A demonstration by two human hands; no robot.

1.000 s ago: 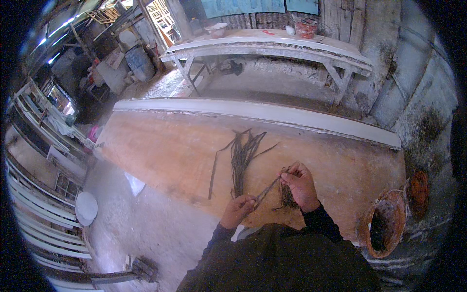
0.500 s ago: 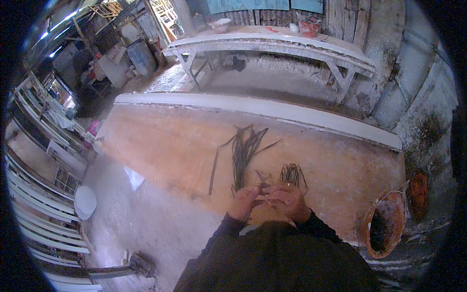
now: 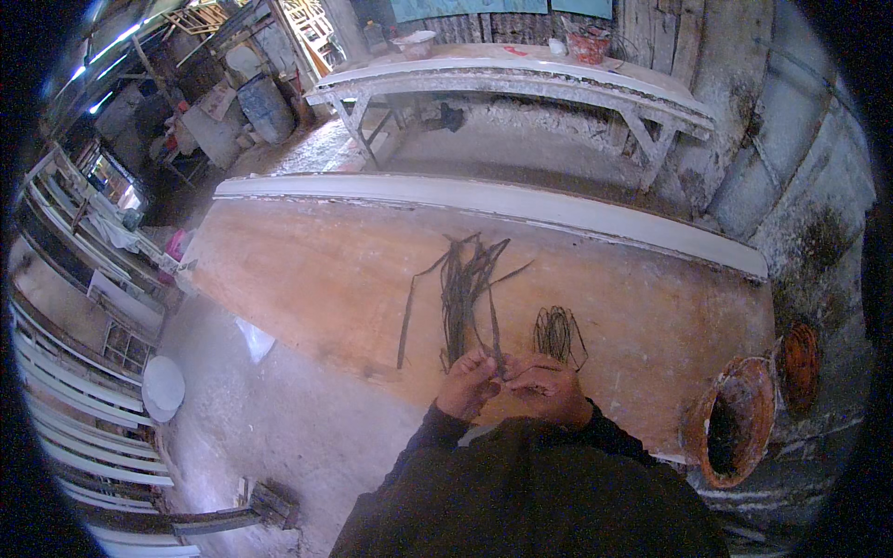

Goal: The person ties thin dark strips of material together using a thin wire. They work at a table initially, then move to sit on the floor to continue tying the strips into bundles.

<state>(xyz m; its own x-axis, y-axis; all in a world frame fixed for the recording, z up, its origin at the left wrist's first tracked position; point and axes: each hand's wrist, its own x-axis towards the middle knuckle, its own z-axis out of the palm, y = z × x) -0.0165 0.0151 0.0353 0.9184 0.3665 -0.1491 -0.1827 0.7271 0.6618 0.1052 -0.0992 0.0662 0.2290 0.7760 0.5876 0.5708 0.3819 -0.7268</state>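
Between both hands (image 3: 467, 383) (image 3: 551, 387), narrow dark strip (image 3: 495, 327), ribbon-like, near a loose dark bundle (image 3: 457, 298).

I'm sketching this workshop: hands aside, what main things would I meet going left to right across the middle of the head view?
White round object → white scrap on the floor → larger bundle of dark strips → smaller looped dark bundle → open reddish container → second reddish round thing.
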